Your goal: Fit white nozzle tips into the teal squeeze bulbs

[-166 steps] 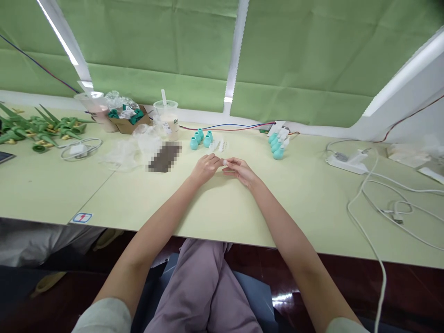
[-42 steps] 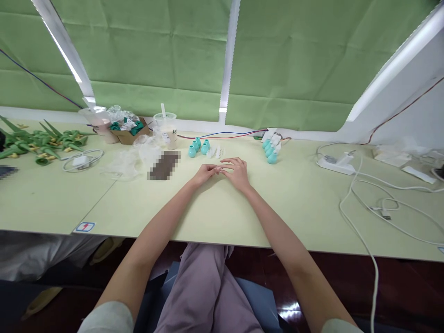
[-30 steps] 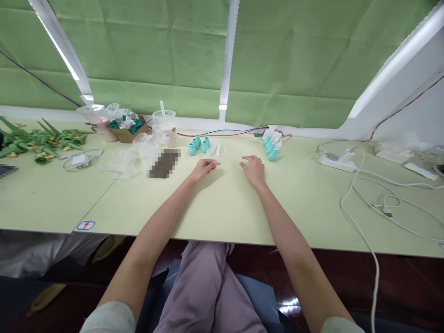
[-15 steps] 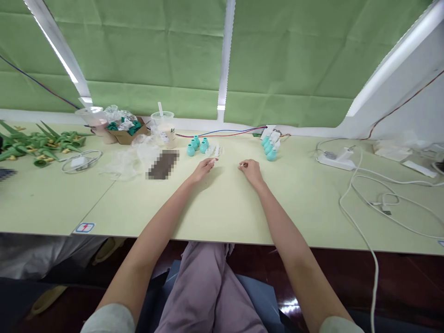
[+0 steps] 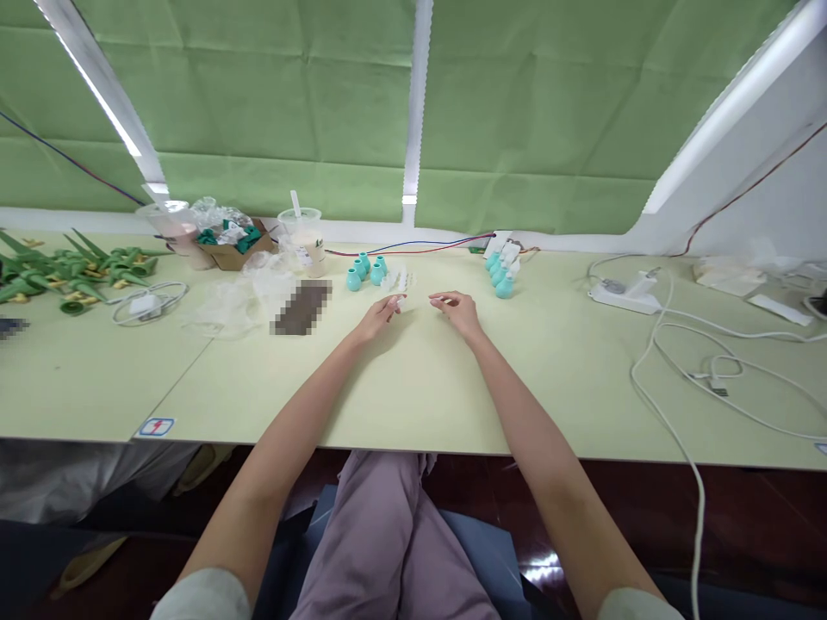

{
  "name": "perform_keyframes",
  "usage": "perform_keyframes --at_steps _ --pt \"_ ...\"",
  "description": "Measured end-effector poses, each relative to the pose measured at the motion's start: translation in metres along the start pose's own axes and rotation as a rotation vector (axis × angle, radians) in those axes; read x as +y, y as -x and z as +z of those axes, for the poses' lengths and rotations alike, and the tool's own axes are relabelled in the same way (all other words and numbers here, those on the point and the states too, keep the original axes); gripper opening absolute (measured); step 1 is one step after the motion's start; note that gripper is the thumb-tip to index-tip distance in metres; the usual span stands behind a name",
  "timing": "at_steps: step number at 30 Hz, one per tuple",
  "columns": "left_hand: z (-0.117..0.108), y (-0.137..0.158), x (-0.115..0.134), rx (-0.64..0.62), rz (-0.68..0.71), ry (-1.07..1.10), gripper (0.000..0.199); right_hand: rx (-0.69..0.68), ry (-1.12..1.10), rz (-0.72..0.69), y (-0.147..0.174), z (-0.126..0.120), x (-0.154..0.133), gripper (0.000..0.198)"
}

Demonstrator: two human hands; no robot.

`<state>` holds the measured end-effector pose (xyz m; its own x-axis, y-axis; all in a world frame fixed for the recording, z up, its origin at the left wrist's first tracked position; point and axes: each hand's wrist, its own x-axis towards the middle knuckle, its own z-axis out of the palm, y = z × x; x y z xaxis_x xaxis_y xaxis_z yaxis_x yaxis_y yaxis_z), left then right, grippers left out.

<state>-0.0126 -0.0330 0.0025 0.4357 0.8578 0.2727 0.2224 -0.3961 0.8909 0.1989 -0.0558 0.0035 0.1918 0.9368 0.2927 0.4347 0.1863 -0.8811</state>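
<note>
My left hand (image 5: 378, 319) is closed in a pinch on a small whitish plastic piece (image 5: 400, 302), too small to name further. Across a short gap, my right hand (image 5: 458, 312) is held just over the table, its fingers stretched toward the left, with nothing visible in them. Behind the left hand stand several turquoise bulb-shaped pieces (image 5: 353, 280) with open necks. Beside them lies a little group of clear and white plastic bits (image 5: 401, 277). Beyond my right hand, more turquoise bulbs (image 5: 504, 287) form a slanting row, with whitish parts at their right side.
Left on the table (image 5: 413, 387) are a dark pixelated patch (image 5: 301, 307), crumpled clear plastic (image 5: 226, 301), a drink cup (image 5: 305, 241), a cardboard box (image 5: 240, 256) and green plant-like pieces (image 5: 83, 271). A power strip (image 5: 624, 299) and white cables (image 5: 717, 344) occupy the right side.
My right hand has moved left, closer to my left hand, and its fingers have straightened out of a pinch. My left hand stays nearly in place with the whitish piece.
</note>
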Motion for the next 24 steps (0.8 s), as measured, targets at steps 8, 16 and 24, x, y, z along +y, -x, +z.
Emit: perform_keyframes --at_steps 8,16,24 --pt "0.009 -0.002 -0.004 -0.028 -0.046 0.106 0.046 -0.098 -0.189 0.039 0.007 0.016 -0.012 0.031" --pt "0.011 -0.002 0.001 0.003 -0.054 0.13 0.041 -0.068 -0.191 0.047 0.006 0.019 -0.007 0.03" --pt "0.013 0.004 0.012 0.015 -0.029 -0.016 0.039 -0.122 -0.234 0.043 0.007 0.017 -0.008 0.035"
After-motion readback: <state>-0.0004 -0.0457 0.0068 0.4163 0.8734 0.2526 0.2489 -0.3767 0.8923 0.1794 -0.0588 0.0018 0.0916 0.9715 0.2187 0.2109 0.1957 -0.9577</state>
